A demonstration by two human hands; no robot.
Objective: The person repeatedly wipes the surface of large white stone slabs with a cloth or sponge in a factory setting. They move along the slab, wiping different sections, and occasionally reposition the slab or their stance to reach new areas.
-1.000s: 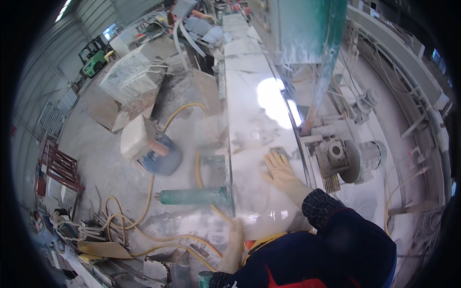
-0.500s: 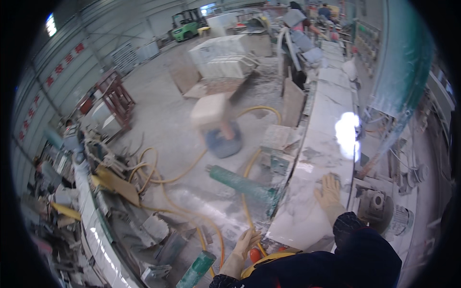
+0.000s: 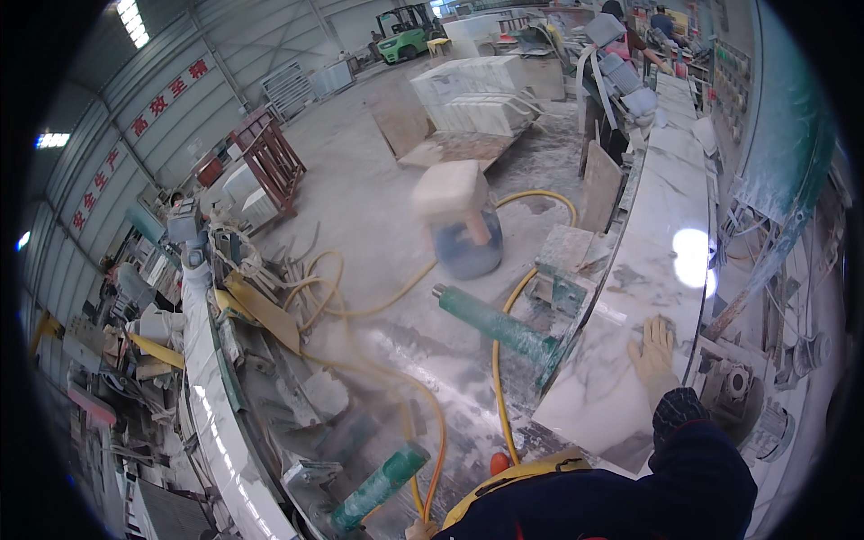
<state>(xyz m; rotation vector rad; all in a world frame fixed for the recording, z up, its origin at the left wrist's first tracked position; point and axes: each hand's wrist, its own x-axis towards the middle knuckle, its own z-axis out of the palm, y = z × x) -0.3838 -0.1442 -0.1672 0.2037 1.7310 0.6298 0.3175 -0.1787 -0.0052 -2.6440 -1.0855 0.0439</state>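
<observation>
Right hand (image 3: pixel 654 353) flat on one marble slab (image 3: pixel 630 297) — two green rollers (image 3: pixel 493 324) near.

The left hand (image 3: pixel 416 529) is cut off at the lower edge, its grip unreadable.

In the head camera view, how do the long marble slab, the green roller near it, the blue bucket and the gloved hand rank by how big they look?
1. The long marble slab, by far.
2. The green roller.
3. The blue bucket.
4. The gloved right hand, lying flat on the slab.

Roller and bucket look close, and the bucket sits farther away, so their order is unsure.
</observation>
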